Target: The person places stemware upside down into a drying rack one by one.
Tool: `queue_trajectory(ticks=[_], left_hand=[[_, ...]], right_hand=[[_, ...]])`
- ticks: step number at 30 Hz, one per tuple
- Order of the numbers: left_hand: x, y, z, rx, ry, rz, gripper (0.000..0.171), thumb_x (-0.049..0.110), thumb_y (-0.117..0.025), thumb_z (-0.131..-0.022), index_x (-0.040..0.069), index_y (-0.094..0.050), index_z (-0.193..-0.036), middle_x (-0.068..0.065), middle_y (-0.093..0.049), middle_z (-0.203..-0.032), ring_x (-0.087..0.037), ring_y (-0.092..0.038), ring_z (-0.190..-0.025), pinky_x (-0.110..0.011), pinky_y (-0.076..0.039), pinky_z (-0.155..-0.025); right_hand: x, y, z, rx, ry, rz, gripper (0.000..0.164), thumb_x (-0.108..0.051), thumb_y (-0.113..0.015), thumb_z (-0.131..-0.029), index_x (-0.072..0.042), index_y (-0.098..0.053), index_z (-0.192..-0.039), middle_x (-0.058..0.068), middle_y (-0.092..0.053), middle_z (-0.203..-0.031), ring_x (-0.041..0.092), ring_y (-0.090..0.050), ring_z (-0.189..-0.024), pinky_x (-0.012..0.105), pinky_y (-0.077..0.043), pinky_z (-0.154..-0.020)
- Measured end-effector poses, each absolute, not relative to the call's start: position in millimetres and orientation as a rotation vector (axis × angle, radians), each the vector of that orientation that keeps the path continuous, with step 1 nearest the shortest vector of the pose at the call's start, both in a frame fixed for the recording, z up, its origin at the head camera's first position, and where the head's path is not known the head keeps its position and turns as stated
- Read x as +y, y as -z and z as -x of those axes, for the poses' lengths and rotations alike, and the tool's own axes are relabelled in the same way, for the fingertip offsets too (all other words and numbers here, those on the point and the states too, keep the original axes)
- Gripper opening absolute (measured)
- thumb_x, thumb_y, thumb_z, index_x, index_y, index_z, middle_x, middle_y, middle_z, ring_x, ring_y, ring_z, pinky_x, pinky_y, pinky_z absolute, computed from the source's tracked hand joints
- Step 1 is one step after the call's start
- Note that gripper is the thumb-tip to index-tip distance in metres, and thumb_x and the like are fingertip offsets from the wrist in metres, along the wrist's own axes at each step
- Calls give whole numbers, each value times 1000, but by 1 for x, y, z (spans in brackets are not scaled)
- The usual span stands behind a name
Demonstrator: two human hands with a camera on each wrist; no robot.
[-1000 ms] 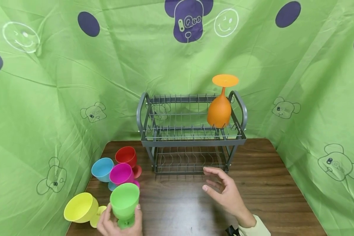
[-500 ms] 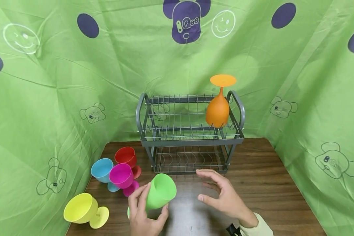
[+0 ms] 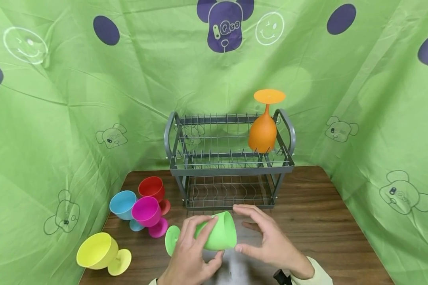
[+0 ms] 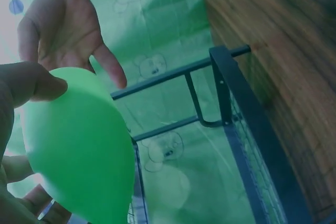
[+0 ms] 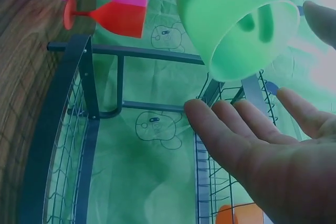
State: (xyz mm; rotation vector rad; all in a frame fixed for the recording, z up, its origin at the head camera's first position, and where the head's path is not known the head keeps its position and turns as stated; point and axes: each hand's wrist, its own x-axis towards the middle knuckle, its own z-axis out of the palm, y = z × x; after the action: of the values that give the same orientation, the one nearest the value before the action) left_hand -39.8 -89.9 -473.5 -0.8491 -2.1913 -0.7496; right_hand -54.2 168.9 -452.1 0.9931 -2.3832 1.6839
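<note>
My left hand (image 3: pixel 190 255) grips a green plastic goblet (image 3: pixel 224 233) by its bowl, fingers over the top and thumb below. The goblet lies tipped on its side in the air, foot toward the left and mouth toward my right hand (image 3: pixel 269 239). That right hand is held with fingers and thumb apart, close to the rim, holding nothing. In the right wrist view the goblet's mouth (image 5: pixel 254 40) faces the open palm (image 5: pixel 278 166). The left wrist view shows the bowl (image 4: pixel 79 145) with my left thumb (image 4: pixel 44 85) pressed on it.
A grey two-tier dish rack (image 3: pixel 232 171) stands at the back, with an orange goblet (image 3: pixel 263 133) upside down on its upper right. Red (image 3: pixel 151 189), blue (image 3: pixel 123 204) and magenta (image 3: pixel 146 211) goblets stand at left; a yellow goblet (image 3: pixel 97 251) leans nearer. Green cloth (image 3: pixel 57 138) surrounds the wooden table (image 3: pixel 306 206).
My left hand has carried the green goblet rightward from beside the yellow one and turned it from upright onto its side. The right hand has shifted slightly left.
</note>
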Motion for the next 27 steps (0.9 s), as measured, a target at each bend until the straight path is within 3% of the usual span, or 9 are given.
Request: queue_trajectory(ticks=[18, 27], left_hand=[[-81, 460, 49, -2219, 720, 975, 95, 29, -94, -61, 12, -60, -148, -8, -59, -137, -24, -54, -120, -38, -52, -95], [-76, 459, 49, -2195, 728, 949, 94, 27, -91, -61, 12, -60, -148, -9, -60, -138, -25, -56, -122, -44, -53, -96]], right_hand=[[165, 452, 57, -2327, -1793, -1002, 75, -11, -90, -84, -11, -53, -150, 14, -53, -147, 19, -60, -133, 41, -61, -101], [166, 452, 57, -2288, -1842, -958, 72, -5, -90, -83, -11, -55, -146, 10, -55, -144, 23, -62, -131, 41, -62, -99]])
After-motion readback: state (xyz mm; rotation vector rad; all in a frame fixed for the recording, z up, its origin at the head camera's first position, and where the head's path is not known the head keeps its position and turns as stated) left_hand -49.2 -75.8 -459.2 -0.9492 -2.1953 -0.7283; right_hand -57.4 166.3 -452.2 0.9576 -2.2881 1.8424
